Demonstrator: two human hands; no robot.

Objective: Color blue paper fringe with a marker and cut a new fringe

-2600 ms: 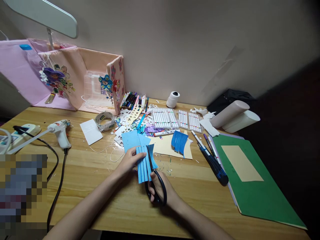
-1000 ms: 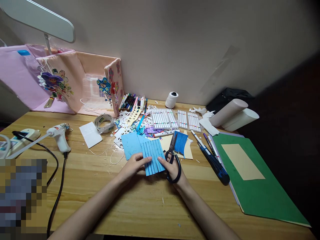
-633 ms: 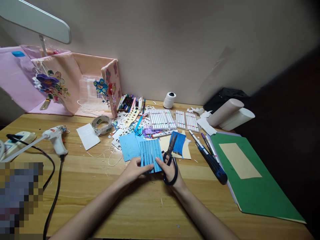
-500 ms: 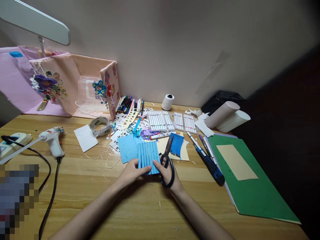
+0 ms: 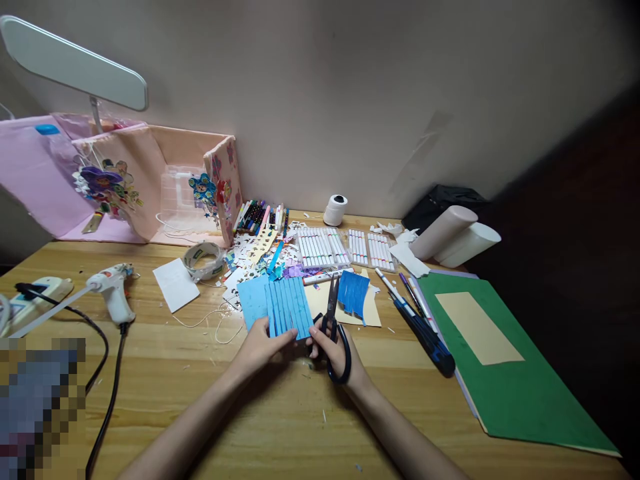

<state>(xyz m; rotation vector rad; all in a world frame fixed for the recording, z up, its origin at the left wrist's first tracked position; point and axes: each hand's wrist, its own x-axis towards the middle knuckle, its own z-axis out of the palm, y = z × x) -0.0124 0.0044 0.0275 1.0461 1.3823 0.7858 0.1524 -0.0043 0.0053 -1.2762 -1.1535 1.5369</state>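
Note:
My left hand [image 5: 263, 343] pinches the lower left edge of a light blue sheet of paper [image 5: 289, 303], which is cut into several long strips. In my right hand [image 5: 340, 353] is a pair of scissors [image 5: 332, 313] with black handles, blades pointing up and nearly closed. The right thumb is at the paper's lower right corner; I cannot tell whether it still grips it. Behind the strips lies another light blue sheet [image 5: 251, 297]. A darker blue piece of paper [image 5: 353, 293] rests on cream paper [image 5: 371, 315], right of the blades.
A glue gun [image 5: 114, 297], a tape roll [image 5: 203, 261] and white paper [image 5: 176, 285] lie left. Paper scraps [image 5: 245, 257], marker sets [image 5: 323, 247] and a thread spool [image 5: 335, 210] are behind. On the right are a utility knife [image 5: 425, 337] and a green board [image 5: 515, 400].
The cut paper has shifted left, and my right hand has drawn slightly away toward its corner. The scissors have turned more upright. The camera view has tilted slightly.

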